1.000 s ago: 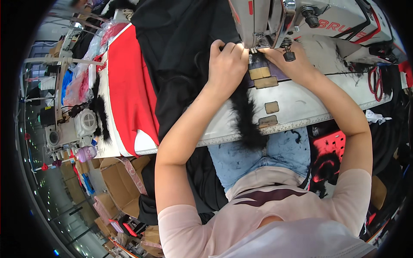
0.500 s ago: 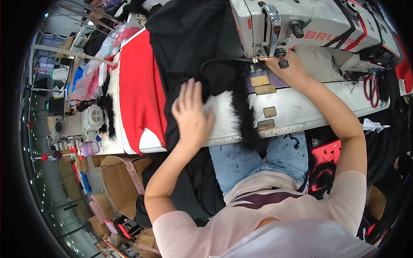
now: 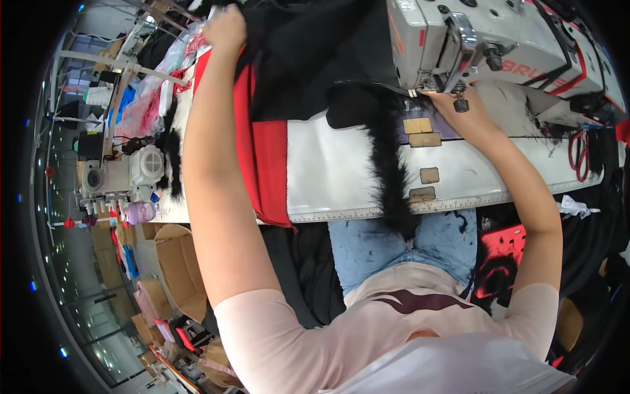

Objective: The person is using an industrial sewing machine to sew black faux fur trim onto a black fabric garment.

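My left hand [image 3: 226, 29] is stretched to the far left of the table, its fingers closed at the edge of the black fabric [image 3: 302, 72]; blur softens the fingertips. My right hand [image 3: 467, 113] lies beside the presser foot of the white sewing machine [image 3: 423, 46], and the machine head hides part of its fingers. The black fabric spreads from the left hand to the needle area. A strip of black fur trim [image 3: 390, 164] runs from there over the table's front edge. Red fabric [image 3: 270, 171] lies folded under the left forearm.
A ruler tape [image 3: 341, 215] lines the front edge of the white table [image 3: 321, 171]. Red-handled scissors [image 3: 579, 154] lie at the right. A second machine [image 3: 121, 174] stands at the left, above an open cardboard box [image 3: 180, 269].
My left hand has moved far forward and left, and the black fabric has shifted away with it. The red fabric is now folded over, baring more white table. My right hand stays at the machine.
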A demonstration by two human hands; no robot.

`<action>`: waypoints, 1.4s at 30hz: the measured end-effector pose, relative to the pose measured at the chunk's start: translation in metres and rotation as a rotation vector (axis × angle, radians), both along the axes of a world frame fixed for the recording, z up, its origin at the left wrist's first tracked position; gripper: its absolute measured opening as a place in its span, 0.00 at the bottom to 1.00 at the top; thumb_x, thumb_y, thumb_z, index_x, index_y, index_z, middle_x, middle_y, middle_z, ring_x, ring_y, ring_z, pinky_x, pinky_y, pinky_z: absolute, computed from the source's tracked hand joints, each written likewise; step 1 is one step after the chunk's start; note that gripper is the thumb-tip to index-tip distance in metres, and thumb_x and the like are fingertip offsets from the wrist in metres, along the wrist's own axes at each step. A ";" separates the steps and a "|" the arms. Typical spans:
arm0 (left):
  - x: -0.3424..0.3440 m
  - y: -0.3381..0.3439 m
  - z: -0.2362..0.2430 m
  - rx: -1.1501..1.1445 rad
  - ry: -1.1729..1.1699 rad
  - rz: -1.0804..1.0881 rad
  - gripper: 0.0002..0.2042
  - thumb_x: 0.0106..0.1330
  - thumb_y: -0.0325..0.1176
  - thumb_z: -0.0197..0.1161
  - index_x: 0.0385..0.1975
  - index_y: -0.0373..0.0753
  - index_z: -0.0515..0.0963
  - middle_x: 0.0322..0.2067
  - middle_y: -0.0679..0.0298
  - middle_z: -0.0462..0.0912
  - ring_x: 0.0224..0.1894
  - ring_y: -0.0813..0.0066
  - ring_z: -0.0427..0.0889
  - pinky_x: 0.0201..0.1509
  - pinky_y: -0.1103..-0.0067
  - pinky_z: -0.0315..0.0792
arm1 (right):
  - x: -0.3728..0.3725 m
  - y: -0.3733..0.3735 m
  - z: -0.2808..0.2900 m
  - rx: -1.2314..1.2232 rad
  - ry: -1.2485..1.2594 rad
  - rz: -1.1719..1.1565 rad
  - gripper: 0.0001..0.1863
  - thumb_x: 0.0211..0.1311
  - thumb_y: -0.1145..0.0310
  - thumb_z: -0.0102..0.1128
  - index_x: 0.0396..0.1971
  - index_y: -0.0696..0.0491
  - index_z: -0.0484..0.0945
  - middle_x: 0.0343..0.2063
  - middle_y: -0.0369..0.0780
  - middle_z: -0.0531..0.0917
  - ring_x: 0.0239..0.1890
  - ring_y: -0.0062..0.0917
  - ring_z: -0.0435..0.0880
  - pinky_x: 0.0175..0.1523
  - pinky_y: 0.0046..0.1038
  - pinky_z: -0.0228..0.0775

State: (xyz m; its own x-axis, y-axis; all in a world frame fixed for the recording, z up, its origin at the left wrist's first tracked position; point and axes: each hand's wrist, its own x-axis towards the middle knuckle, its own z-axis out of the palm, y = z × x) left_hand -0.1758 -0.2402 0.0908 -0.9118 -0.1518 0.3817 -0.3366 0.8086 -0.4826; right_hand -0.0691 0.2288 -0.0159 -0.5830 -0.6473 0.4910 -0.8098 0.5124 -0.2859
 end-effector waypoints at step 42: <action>0.177 0.230 -0.071 0.503 -0.150 -0.900 0.18 0.58 0.27 0.61 0.49 0.39 0.81 0.49 0.63 0.79 0.55 0.66 0.76 0.59 0.64 0.65 | -0.002 0.038 0.058 0.377 0.079 0.102 0.07 0.56 0.69 0.60 0.31 0.57 0.77 0.29 0.42 0.79 0.40 0.39 0.78 0.48 0.37 0.72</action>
